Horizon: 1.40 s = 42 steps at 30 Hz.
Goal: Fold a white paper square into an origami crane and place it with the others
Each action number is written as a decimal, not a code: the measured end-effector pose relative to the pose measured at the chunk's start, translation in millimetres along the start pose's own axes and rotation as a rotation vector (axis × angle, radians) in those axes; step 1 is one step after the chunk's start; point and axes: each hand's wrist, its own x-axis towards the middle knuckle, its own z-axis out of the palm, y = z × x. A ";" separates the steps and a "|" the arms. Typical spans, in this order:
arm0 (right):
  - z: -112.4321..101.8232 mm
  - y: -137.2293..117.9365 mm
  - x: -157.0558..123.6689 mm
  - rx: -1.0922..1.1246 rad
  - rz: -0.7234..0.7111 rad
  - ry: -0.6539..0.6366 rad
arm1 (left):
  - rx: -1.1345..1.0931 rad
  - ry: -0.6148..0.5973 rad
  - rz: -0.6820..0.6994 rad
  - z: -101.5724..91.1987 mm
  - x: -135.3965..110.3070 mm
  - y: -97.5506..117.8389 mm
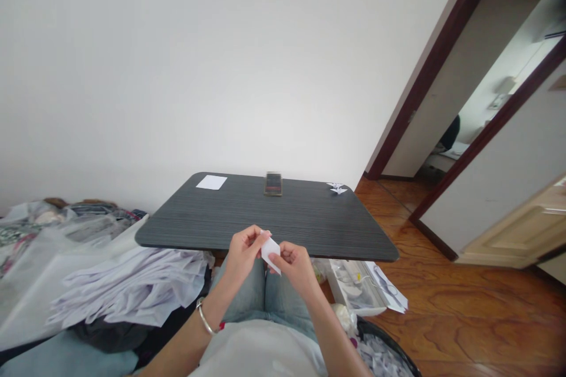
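Observation:
A small folded piece of white paper (271, 252) is held between my two hands, just over the near edge of the dark table (247, 212). My left hand (246, 245) pinches its upper left corner between thumb and fingers. On the other side, my right hand (292, 263) grips the lower right part, its thumb lying on the paper. Flat at the table's far left lies a white paper sheet (211, 182). Folded white paper cranes (338, 189) rest at the far right corner.
A phone-like dark device (273, 183) stands at the table's back edge by the wall. Piled white cloth (132, 285) lies to the left. Below right are a white box (356, 288) with odds and ends and a black-rimmed bin (387, 356) of paper scraps.

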 end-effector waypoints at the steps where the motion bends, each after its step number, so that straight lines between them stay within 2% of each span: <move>1: -0.6 0.1 0.4 0.006 0.011 -0.003 | -0.011 0.027 -0.004 -0.8 -0.6 0.1; 5: -1.6 -0.3 1.0 -0.016 -0.007 0.043 | -0.038 0.116 0.026 -2.6 -3.2 2.4; 8: -0.6 -2.3 -0.5 -0.048 -0.048 0.100 | -0.030 0.139 0.043 -2.3 -4.1 4.7; 16: -4.5 -2.8 1.8 -0.084 -0.112 0.183 | 0.083 0.056 0.098 -9.9 0.1 1.9; 22: -8.4 1.4 4.5 -0.030 -0.125 0.251 | -0.066 -0.006 0.134 -10.7 -1.9 0.1; 27: -11.5 4.3 5.4 -0.045 -0.132 0.304 | -0.087 0.038 0.204 -8.4 -6.3 -0.1; 31: -18.5 4.7 9.0 -0.006 -0.147 0.269 | 0.008 0.030 0.327 -12.4 -6.6 -0.3; 35: -22.0 -1.0 8.1 0.218 -0.102 0.115 | 0.155 -0.037 0.455 -16.5 -6.7 1.4; 39: -18.2 -8.8 3.1 0.322 -0.007 0.061 | 0.265 -0.135 0.519 -16.3 -9.6 1.7; 42: -15.8 -12.5 1.6 0.375 0.017 0.077 | 0.249 -0.179 0.517 -15.2 -11.2 -0.5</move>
